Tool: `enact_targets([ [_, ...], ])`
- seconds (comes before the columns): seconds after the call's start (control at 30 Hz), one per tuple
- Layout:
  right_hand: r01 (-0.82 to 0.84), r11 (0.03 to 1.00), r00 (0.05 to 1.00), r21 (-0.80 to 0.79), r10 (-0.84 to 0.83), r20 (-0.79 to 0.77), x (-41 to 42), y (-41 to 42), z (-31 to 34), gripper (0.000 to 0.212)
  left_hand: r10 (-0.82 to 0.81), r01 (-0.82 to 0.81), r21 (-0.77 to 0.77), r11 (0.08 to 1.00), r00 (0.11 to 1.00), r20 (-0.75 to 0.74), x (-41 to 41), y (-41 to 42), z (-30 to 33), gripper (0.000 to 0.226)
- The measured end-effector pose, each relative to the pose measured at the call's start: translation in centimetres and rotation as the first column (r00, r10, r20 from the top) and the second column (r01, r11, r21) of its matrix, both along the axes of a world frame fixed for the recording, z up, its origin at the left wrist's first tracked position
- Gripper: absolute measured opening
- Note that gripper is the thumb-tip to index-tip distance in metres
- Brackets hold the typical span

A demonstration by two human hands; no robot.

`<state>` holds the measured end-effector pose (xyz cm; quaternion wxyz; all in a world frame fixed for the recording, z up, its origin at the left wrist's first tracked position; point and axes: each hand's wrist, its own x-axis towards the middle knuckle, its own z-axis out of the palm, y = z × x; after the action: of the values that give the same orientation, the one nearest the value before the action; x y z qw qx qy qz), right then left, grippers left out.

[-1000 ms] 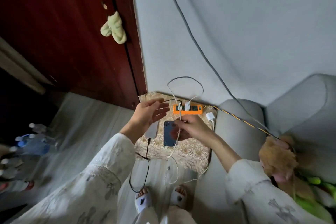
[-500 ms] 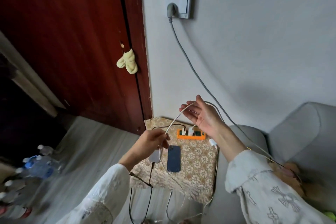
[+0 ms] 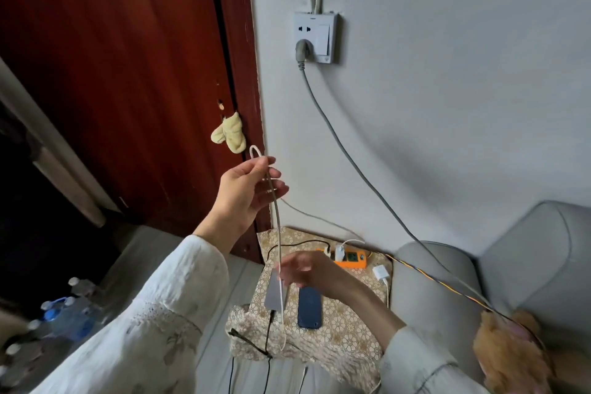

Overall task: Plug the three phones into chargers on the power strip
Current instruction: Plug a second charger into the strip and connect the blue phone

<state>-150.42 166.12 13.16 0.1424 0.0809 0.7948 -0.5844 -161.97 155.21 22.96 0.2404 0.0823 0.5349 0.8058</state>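
My left hand (image 3: 246,192) is raised in front of the door edge, pinching a loop of the white charging cable (image 3: 277,227). The cable hangs straight down to my right hand (image 3: 303,269), which is blurred and closed around it just above the phones. A silver phone (image 3: 273,293) lies on the patterned cloth with a black cable in its lower end. A dark blue phone (image 3: 309,307) lies beside it, with no cable in it. The orange power strip (image 3: 351,259) sits by the wall with white chargers (image 3: 339,251) plugged in. No third phone is visible.
A loose white charger (image 3: 380,272) lies on the cloth-covered stool (image 3: 339,339). The strip's grey cord (image 3: 351,163) runs up to the wall socket (image 3: 315,37). A grey sofa (image 3: 447,281) and plush toy (image 3: 508,349) sit on the right, the red door (image 3: 128,73) and water bottles (image 3: 64,313) on the left.
My left hand rose from beside the phones to door height, lifting the white cable. My right hand dropped from its raised position to just above the phones. The view tilted upward.
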Motion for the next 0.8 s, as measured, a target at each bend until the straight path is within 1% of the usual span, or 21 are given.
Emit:
enact_targets([
  [0.03, -0.007, 1.0, 1.0, 0.015, 0.007, -0.006, -0.3, -0.1, 0.1, 0.022, -0.027, 0.026, 0.009, 1.0, 1.0, 0.015, -0.3, -0.1, 0.0, 0.02],
  [0.07, -0.012, 1.0, 1.0, 0.019, 0.012, -0.015, -0.4, -0.1, 0.2, 0.02, -0.062, 0.062, -0.014, 0.998, 0.998, 0.008, -0.4, -0.1, -0.1, 0.021],
  [0.13, 0.012, 1.0, 0.998, -0.019, -0.013, -0.055, -0.6, 0.0, 0.4, 0.019, -0.096, 0.088, -0.152, 0.984, 0.994, -0.05, -0.5, -0.2, -0.8, 0.025],
  [0.17, 0.057, 0.997, 0.995, -0.057, -0.061, -0.085, -0.8, 0.3, 0.6, 0.019, -0.081, 0.055, -0.245, 0.968, 0.992, -0.097, -0.4, -0.3, -1.3, 0.028],
  [0.23, 0.205, 0.961, 0.965, -0.186, -0.23, -0.127, -0.9, 0.9, 1.2, 0.015, -0.03, -0.051, -0.395, 0.917, 0.98, -0.196, -0.2, -0.6, -3.0, 0.032],
  [0.27, 0.291, 0.916, 0.934, -0.275, -0.334, -0.123, -1.0, 1.4, 1.7, 0.013, -0.022, -0.087, -0.459, 0.884, 0.973, -0.228, -0.1, -0.9, -4.0, 0.035],
  [0.3, 0.369, 0.854, 0.897, -0.368, -0.431, -0.1, -1.2, 1.8, 2.2, 0.012, -0.043, -0.083, -0.532, 0.842, 0.974, -0.221, 0.0, -1.3, -5.1, 0.039],
  [0.33, 0.426, 0.779, 0.859, -0.459, -0.508, -0.065, -1.3, 2.2, 2.8, 0.012, -0.097, -0.023, -0.609, 0.793, 0.982, -0.162, 0.3, -1.7, -6.2, 0.043],
  [0.37, 0.466, 0.697, 0.823, -0.545, -0.568, -0.021, -1.5, 2.6, 3.4, 0.012, -0.173, 0.089, -0.667, 0.74, 0.983, -0.061, 0.7, -2.2, -7.4, 0.047],
  [0.4, 0.495, 0.61, 0.79, -0.619, -0.612, 0.029, -1.7, 2.9, 4.0, 0.013, -0.25, 0.224, -0.687, 0.692, 0.966, 0.063, 1.2, -2.5, -8.5, 0.049],
  [0.43, 0.513, 0.527, 0.764, -0.677, -0.64, 0.081, -1.9, 3.1, 4.4, 0.014, -0.303, 0.348, -0.66, 0.666, 0.934, 0.187, 1.7, -2.8, -9.4, 0.05],
  [0.47, 0.523, 0.463, 0.747, -0.716, -0.654, 0.122, -2.1, 3.1, 4.7, 0.015, -0.329, 0.443, -0.592, 0.673, 0.896, 0.297, 2.2, -3.0, -10.2, 0.051],
  [0.5, 0.526, 0.43, 0.74, -0.734, -0.656, 0.146, -2.2, 3.0, 4.9, 0.015, -0.336, 0.499, -0.489, 0.716, 0.86, 0.385, 2.5, -3.0, -10.9, 0.05],
  [0.53, 0.526, 0.426, 0.743, -0.736, -0.651, 0.155, -2.2, 2.8, 5.0, 0.015, -0.329, 0.507, -0.363, 0.782, 0.83, 0.451, 2.6, -2.9, -11.4, 0.048],
  [0.57, 0.523, 0.437, 0.751, -0.732, -0.642, 0.153, -2.2, 2.7, 5.0, 0.014, -0.31, 0.468, -0.229, 0.854, 0.81, 0.497, 2.5, -2.6, -11.6, 0.044],
  [0.6, 0.52, 0.45, 0.758, -0.727, -0.635, 0.149, -2.1, 2.5, 4.8, 0.013, -0.277, 0.385, -0.102, 0.917, 0.8, 0.532, 2.4, -2.3, -11.4, 0.038],
  [0.63, 0.519, 0.457, 0.761, -0.722, -0.632, 0.148, -1.9, 2.5, 4.4, 0.012, -0.231, 0.274, 0.008, 0.962, 0.795, 0.561, 2.1, -2.0, -11.0, 0.031],
  [0.67, 0.527, 0.455, 0.757, -0.718, -0.635, 0.153, -1.6, 2.6, 4.0, 0.011, -0.177, 0.152, 0.091, 0.984, 0.789, 0.588, 1.7, -1.7, -10.6, 0.025],
  [0.73, 0.579, 0.444, 0.729, -0.684, -0.658, 0.189, -0.8, 3.1, 2.8, 0.009, -0.09, -0.058, 0.203, 0.978, 0.755, 0.65, 0.6, -1.5, -9.7, 0.029],
  [0.8, 0.653, 0.444, 0.694, -0.614, -0.676, 0.249, 0.2, 3.8, 1.5, 0.007, -0.033, -0.186, 0.233, 0.954, 0.71, 0.703, -0.4, -1.5, -9.1, 0.03],
])
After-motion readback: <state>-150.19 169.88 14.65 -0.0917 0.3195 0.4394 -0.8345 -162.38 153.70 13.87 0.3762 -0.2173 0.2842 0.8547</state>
